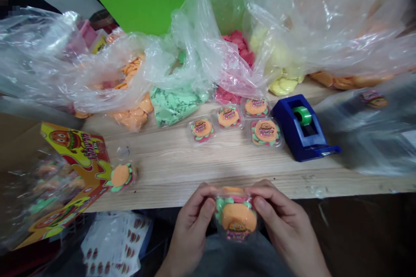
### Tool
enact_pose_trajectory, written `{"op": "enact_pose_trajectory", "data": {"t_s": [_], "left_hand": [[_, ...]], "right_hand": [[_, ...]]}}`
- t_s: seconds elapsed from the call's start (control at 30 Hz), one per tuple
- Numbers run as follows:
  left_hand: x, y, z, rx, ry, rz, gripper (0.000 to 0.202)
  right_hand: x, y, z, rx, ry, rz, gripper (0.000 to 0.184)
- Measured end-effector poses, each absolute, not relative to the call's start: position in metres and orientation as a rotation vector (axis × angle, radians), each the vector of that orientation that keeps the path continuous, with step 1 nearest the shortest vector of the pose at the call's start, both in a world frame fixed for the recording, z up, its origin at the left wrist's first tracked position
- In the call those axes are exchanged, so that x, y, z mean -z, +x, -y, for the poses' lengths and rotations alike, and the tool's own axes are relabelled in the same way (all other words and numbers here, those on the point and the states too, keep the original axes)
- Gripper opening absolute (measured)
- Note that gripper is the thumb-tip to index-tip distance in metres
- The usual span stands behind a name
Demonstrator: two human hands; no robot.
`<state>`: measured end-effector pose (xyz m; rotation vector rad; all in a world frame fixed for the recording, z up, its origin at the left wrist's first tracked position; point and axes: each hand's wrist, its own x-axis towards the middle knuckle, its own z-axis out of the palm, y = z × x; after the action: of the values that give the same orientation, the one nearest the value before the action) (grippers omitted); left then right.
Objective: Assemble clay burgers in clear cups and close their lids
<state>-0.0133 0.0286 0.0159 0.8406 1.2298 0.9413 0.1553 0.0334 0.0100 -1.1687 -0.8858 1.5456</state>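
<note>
Burger pack (238,215) seemingly points lengthwise, label (239,231) end nearest

Plastic and wood
We see a glossy clear-plastic burger pack (238,218), crinkled plastic bags (208,43), a smooth plastic tape dispenser (294,132), a matt wood-grain tabletop (175,169).

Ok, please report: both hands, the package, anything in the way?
Left hand and right hand: grip on opposite sides of burger package. Package by near edge of table, sticker toward camera. Nothing seen blocking; blue tape dispenser stands beyond.
</note>
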Motion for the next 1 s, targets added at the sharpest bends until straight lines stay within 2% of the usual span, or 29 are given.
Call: {"op": "enact_pose_trajectory", "data": {"t_s": [0.13,0.23,0.33,0.47,0.53,0.7,0.8,0.9,1.0], "left_hand": [[-0.017,-0.02,-0.042,-0.892,0.884,-1.269,0.018],[-0.024,-0.028,-0.057,-0.659,1.113,-1.235,0.021],[-0.03,-0.031,-0.063,-0.354,1.356,-1.085,0.024],[-0.026,-0.014,-0.05,-0.092,1.464,-1.048,0.017],[-0.02,-0.003,-0.042,-0.041,1.536,-1.047,0.014],[-0.002,0.006,-0.024,-0.15,1.567,-1.168,0.005],[0.01,-0.006,-0.007,-0.292,1.294,-1.31,0.011],[0.017,-0.014,0.011,-0.412,0.973,-1.294,0.007],[0.017,-0.015,0.014,-0.492,0.921,-1.328,0.013]], "right_hand": [[-0.012,0.157,-0.032,-1.745,-1.209,0.739,0.013],[-0.006,0.161,-0.021,-1.823,-1.242,0.853,0.018],[0.015,0.167,0.006,-1.763,-1.286,1.055,0.015],[0.044,0.177,0.041,-1.77,-1.41,1.099,0.006],[0.048,0.179,0.046,-1.834,-1.429,1.06,0.007],[0.04,0.183,0.037,-1.888,-1.405,0.932,0.015],[0.044,0.185,0.042,-1.875,-1.395,0.869,0.014],[0.055,0.186,0.052,-1.822,-1.386,0.802,0.015],[0.061,0.183,0.058,-1.775,-1.382,0.811,0.017]]}}
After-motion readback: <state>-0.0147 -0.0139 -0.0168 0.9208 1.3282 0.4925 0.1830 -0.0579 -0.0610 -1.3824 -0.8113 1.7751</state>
